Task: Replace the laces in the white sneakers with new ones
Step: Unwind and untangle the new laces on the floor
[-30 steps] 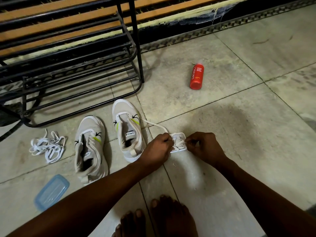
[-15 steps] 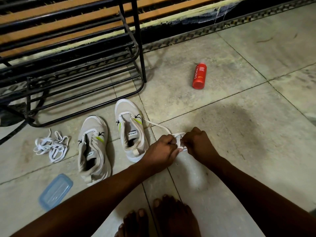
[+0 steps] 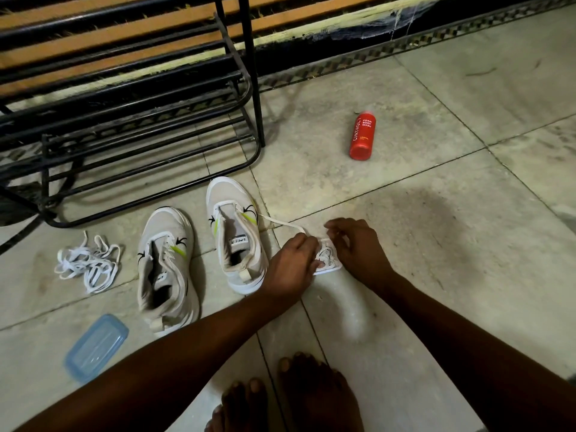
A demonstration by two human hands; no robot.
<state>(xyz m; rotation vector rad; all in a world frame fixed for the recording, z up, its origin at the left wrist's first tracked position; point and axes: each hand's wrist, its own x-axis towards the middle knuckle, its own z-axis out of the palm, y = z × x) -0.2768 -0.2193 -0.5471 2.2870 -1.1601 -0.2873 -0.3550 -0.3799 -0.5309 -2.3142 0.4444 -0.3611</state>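
Two white sneakers stand unlaced on the tiled floor: the left sneaker (image 3: 166, 269) and the right sneaker (image 3: 236, 232). A bundle of white lace (image 3: 327, 258) lies on the floor between my hands, and one strand of it runs up to the right sneaker's eyelets. My left hand (image 3: 291, 266) holds the bundle's left side with curled fingers. My right hand (image 3: 355, 244) pinches at its top right. A loose pile of white laces (image 3: 87, 263) lies left of the sneakers.
A black metal shoe rack (image 3: 140, 120) stands at the back left. A red body-wash bottle (image 3: 362, 136) lies on the floor beyond my hands. A blue plastic lid (image 3: 96, 347) sits at the lower left. My bare feet (image 3: 290, 397) are at the bottom edge.
My right hand has lifted off the bundle a little and moved to its upper right, so more of the lace shows. My left hand stays on it.
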